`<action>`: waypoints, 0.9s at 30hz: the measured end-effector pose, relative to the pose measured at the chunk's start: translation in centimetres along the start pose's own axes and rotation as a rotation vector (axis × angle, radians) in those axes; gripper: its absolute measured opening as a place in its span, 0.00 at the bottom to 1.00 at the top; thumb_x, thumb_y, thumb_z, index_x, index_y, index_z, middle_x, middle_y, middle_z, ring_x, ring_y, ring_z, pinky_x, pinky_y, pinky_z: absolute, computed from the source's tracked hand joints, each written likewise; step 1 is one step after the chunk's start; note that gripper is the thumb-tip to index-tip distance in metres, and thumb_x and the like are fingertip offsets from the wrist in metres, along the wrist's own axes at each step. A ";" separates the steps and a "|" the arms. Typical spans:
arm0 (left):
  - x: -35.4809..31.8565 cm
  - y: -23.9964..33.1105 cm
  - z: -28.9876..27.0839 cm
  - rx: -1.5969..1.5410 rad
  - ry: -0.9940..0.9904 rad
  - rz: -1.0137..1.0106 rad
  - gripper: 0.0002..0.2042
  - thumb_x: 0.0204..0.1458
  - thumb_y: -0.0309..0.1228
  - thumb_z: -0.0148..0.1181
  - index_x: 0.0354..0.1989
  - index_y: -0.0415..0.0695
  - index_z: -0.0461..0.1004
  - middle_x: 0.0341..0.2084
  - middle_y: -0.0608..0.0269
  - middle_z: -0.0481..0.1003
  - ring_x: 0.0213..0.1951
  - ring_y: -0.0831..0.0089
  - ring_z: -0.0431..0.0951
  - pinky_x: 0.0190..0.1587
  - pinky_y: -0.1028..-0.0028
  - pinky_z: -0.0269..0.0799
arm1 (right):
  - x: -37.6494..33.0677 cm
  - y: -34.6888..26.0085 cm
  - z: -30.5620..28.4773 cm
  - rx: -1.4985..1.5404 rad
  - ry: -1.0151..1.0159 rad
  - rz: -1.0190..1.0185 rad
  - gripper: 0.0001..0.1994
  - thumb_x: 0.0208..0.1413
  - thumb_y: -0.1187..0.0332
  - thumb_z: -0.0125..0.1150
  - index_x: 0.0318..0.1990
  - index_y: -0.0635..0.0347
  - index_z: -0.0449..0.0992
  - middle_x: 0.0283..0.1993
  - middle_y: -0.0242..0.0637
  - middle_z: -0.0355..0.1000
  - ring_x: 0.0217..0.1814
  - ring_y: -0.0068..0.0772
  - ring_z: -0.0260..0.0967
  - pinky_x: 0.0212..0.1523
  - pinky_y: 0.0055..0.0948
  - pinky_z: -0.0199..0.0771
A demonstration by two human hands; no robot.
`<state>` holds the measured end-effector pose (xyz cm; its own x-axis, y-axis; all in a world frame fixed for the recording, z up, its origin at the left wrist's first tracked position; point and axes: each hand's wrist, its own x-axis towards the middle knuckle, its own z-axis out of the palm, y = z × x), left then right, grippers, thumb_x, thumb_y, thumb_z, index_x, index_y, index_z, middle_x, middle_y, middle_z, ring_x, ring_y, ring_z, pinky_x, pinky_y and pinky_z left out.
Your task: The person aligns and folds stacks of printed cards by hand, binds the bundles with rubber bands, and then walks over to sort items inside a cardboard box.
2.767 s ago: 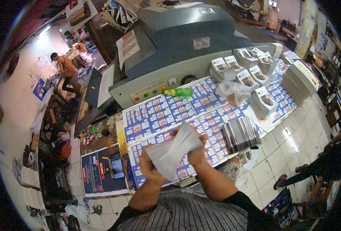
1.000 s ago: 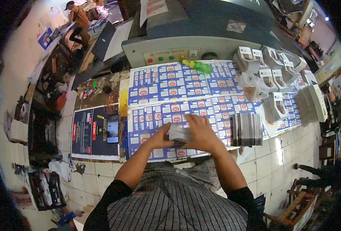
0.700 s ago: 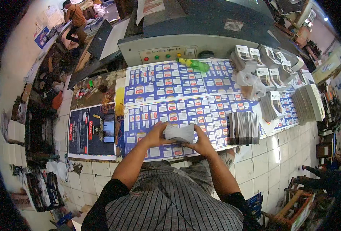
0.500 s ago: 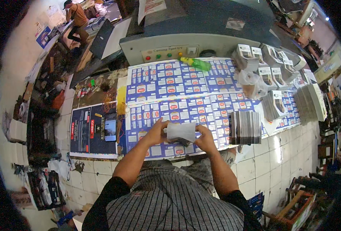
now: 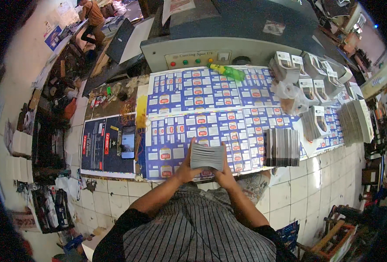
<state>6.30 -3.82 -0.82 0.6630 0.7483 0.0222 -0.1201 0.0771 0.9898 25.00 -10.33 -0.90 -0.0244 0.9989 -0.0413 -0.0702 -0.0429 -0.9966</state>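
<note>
Between my two hands is a stack of cards (image 5: pixel 207 157), its layered pale edges facing up. My left hand (image 5: pixel 186 169) is closed along the stack's left side, and my right hand (image 5: pixel 223 173) grips its right side, thumbs at the near end. The stack is over the near edge of a table covered with blue printed sheets (image 5: pixel 180 124). To the right of my hands, a larger block of cards (image 5: pixel 282 147) stands on edge in a row on the same sheets.
Several card stacks (image 5: pixel 314 122) crowd the table's right side beside a crumpled clear plastic bag (image 5: pixel 291 97). A green bottle (image 5: pixel 233 73) lies near a grey machine (image 5: pixel 189 56) at the back. At left, a phone (image 5: pixel 128 146) rests on a dark printed sheet (image 5: pixel 98 148). A person (image 5: pixel 92 17) stands far left.
The stack has tipped so its layered edges face up, and my hands have shifted to hold its sides. The whole view has moved slightly.
</note>
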 end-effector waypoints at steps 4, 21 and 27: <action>-0.7 -0.6 -1.0 0.411 -0.029 0.039 0.58 0.45 0.23 0.69 0.71 0.52 0.22 0.68 0.53 0.51 0.67 0.61 0.54 0.67 0.62 0.52 | -0.4 -0.8 0.4 -0.041 -0.024 -0.031 0.52 0.51 0.75 0.61 0.71 0.60 0.23 0.76 0.52 0.27 0.78 0.44 0.29 0.72 0.36 0.36; 7.4 6.2 1.6 0.010 0.046 -0.243 0.23 0.46 0.30 0.68 0.51 0.34 0.70 0.43 0.55 0.76 0.44 0.69 0.77 0.47 0.67 0.74 | 3.9 -8.4 -6.7 0.237 0.223 0.271 0.23 0.43 0.69 0.71 0.48 0.68 0.76 0.41 0.38 0.77 0.42 0.29 0.72 0.48 0.29 0.69; 15.5 4.5 9.2 -0.186 0.152 -0.509 0.23 0.46 0.31 0.65 0.51 0.36 0.70 0.46 0.52 0.74 0.46 0.61 0.76 0.47 0.61 0.73 | 1.2 -9.7 -14.6 -0.030 0.604 0.134 0.30 0.58 0.58 0.59 0.63 0.67 0.60 0.53 0.40 0.70 0.52 0.27 0.66 0.51 0.28 0.64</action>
<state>22.81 2.05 5.26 0.5589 0.6720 -0.4858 0.0499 0.5575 0.8286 40.23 -8.41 7.67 0.5386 0.8207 -0.1907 -0.0772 -0.1773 -0.9811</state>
